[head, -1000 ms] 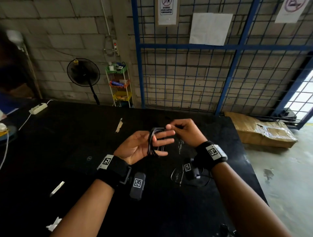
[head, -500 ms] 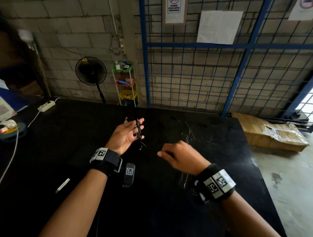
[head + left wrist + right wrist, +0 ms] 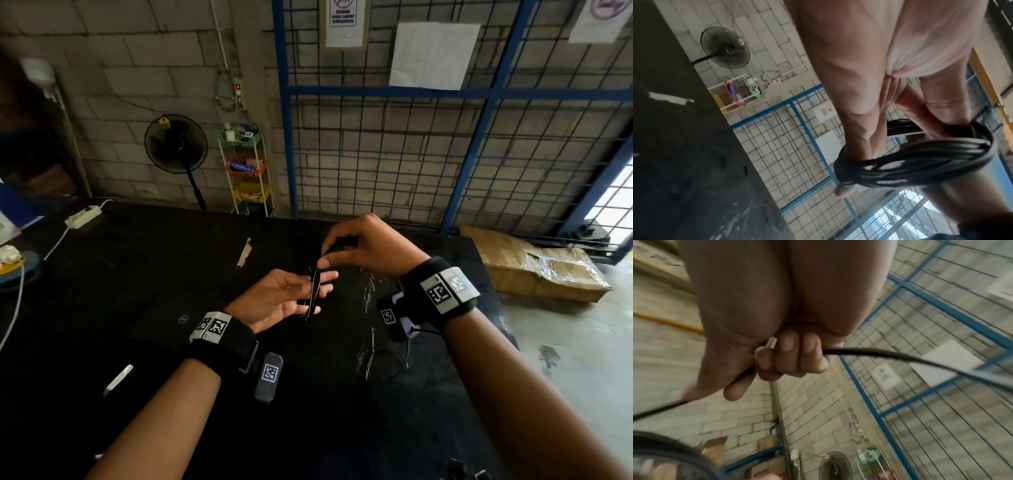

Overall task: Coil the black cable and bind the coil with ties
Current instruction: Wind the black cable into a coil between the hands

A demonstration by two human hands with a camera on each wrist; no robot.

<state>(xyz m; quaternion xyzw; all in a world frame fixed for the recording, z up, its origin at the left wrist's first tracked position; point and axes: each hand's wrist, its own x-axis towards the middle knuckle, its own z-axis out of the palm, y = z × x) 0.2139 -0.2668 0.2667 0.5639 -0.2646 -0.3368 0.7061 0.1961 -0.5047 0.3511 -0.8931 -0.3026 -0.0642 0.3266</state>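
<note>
The black cable (image 3: 313, 294) is wound in a coil (image 3: 910, 160) round the straight fingers of my left hand (image 3: 282, 298), which lies palm up above the table. The thumb (image 3: 945, 110) reaches into the loop. My right hand (image 3: 359, 246) hovers just above the coil and pinches a loose strand of the cable (image 3: 900, 357) in its curled fingers (image 3: 791, 356). A small white piece (image 3: 771, 342) shows between those fingers. A blurred part of the coil (image 3: 663, 449) sits in the right wrist view's lower left corner.
The black table (image 3: 137, 274) carries white tape strips (image 3: 245, 251) (image 3: 118, 378), thin shiny wire pieces (image 3: 368, 296) and a power strip (image 3: 83, 216). Behind it stand a fan (image 3: 176, 144), a small rack (image 3: 246, 171) and a blue wire fence (image 3: 376, 154). A cardboard box (image 3: 534, 270) lies on the floor at right.
My right hand, half a second ago low and away from the coil, has risen to the coil and now pinches the cable. The left hand has shifted right with the coil.
</note>
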